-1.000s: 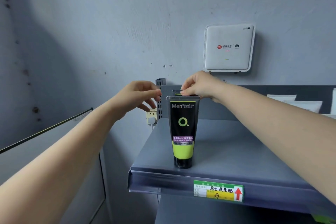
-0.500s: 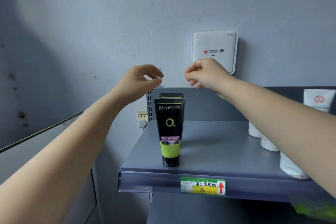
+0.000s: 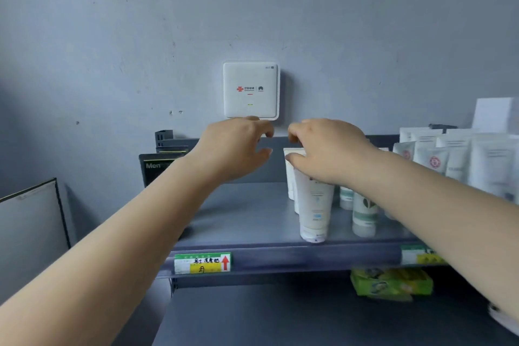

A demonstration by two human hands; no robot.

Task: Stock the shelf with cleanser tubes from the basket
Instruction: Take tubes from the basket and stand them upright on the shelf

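Hands hover empty with loosely curled fingers, the left hand (image 3: 236,149) right of the black tube (image 3: 157,170) on the shelf (image 3: 252,222), the right hand (image 3: 328,149) over a white tube (image 3: 314,205), so I think reaching down for the unseen basket without knocking these is best.

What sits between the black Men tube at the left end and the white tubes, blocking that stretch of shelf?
Nothing visible stands there. The shelf is bare between the black Men tube and the front white tube. Only the left hand hangs above that gap, holding nothing; the right hand is over the white tubes.
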